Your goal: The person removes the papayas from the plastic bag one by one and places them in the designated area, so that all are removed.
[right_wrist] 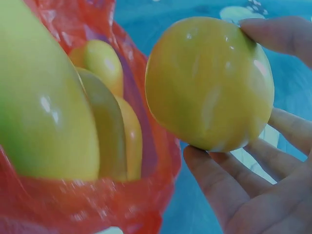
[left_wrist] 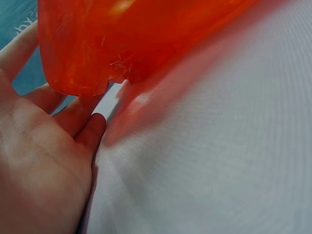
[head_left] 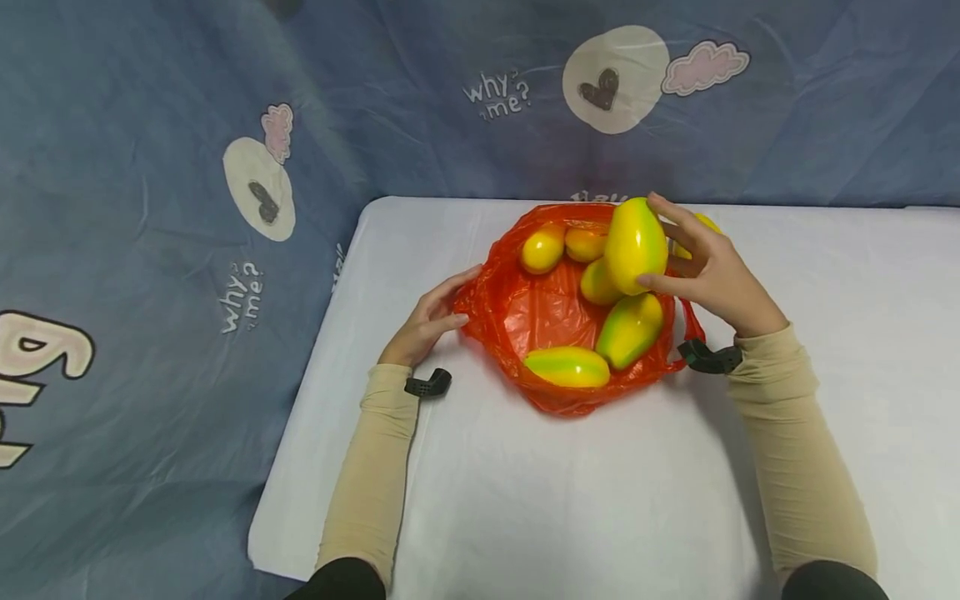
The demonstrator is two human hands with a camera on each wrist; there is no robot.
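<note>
My right hand [head_left: 708, 271] holds a large yellow-green mango [head_left: 636, 247] by its two ends, thumb on one side and fingers on the other. The mango is raised over the right side of an open red plastic bag [head_left: 551, 312]. Inside the bag lie several more mangoes, among them a greener one [head_left: 566, 367] at the near edge and a small yellow one [head_left: 542, 250] at the back. My left hand [head_left: 426, 321] touches the bag's left side with extended fingers. In the left wrist view, the red plastic [left_wrist: 78, 53] covers some of its fingertips.
White cloth covers the table [head_left: 555, 500]. Behind my right hand a yellow fruit [head_left: 707, 222] shows in part, mostly hidden. A bag handle [head_left: 692, 321] hangs out at the right. Blue printed fabric [head_left: 420, 92] rises along the table's back and left edges.
</note>
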